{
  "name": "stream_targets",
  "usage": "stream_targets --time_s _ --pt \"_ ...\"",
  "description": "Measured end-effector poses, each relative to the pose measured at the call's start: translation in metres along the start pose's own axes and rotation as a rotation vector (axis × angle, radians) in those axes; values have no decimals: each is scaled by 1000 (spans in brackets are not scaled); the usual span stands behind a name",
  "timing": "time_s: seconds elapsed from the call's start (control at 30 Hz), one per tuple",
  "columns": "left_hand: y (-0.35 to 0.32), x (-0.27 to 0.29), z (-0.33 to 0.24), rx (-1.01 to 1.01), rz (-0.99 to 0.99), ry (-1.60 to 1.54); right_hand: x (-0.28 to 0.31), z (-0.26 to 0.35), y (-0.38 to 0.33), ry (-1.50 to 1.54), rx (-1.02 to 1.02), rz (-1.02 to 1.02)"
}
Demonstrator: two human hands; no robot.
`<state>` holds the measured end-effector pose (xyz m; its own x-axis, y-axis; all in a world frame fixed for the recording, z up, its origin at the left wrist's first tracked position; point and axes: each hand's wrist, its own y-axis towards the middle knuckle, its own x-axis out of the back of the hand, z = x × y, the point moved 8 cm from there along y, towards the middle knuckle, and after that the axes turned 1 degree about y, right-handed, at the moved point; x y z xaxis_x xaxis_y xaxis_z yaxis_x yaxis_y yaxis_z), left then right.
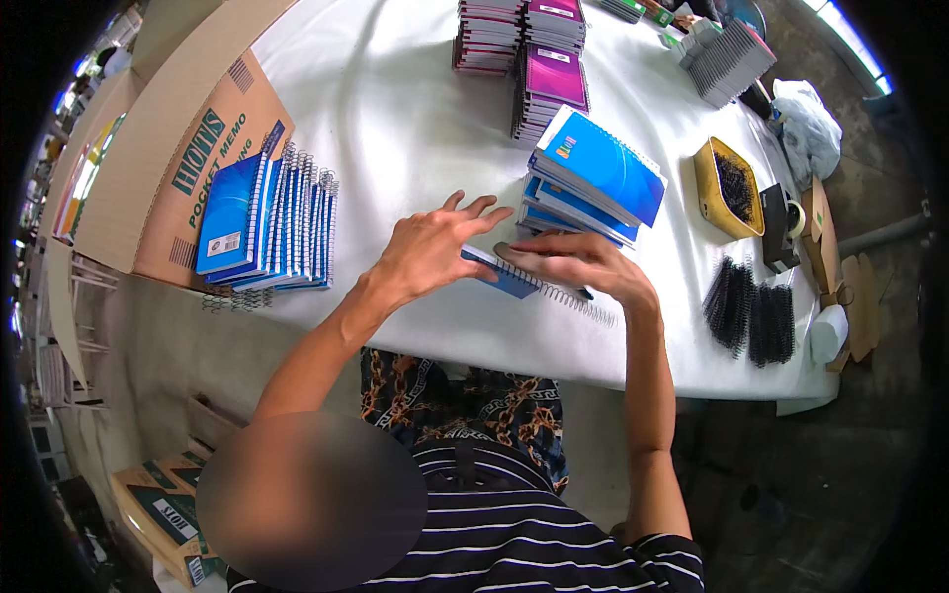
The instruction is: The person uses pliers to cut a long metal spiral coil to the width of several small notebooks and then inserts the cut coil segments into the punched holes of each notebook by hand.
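The blue notebook (511, 284) sits between the left hand (425, 247) and right hand (593, 267), near the desk's (415, 168) front. The wire coil's (596, 311) long axis slants, free end pointing lower right. Apparent step: threading; next move calls for steady pages. Left fingers: spread, thumb against notebook. Right: bent over coil, grip indeterminable.

Tabletop (395, 119) bright w/ glare; pic edges dark, bent (fisheye distort.).

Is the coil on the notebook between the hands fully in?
No, partly out: one end of the coil sticks out past the notebook near the right hand.
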<state>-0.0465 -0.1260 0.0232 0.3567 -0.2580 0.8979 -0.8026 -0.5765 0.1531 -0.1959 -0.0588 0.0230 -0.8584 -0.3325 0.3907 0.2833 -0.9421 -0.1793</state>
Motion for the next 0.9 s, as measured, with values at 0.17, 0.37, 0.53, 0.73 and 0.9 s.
stream_targets --time_s 0.17,0.37,0.53,0.73,0.9 --pt "-11 0 9 82 -147 -481 -3 3 -7 -24 -24 -30" --pt "-23 -33 20 190 -177 -791 -7 3 -14 -93 -92 -17" --pt "-18 -42 15 203 -235 -940 4 -1 -28 207 140 -54" --pt "-16 -54 4 150 -189 -964 5 4 -34 168 112 -42" --pt "-15 -56 -1 155 -179 -946 5 -1 -33 104 7 -33"
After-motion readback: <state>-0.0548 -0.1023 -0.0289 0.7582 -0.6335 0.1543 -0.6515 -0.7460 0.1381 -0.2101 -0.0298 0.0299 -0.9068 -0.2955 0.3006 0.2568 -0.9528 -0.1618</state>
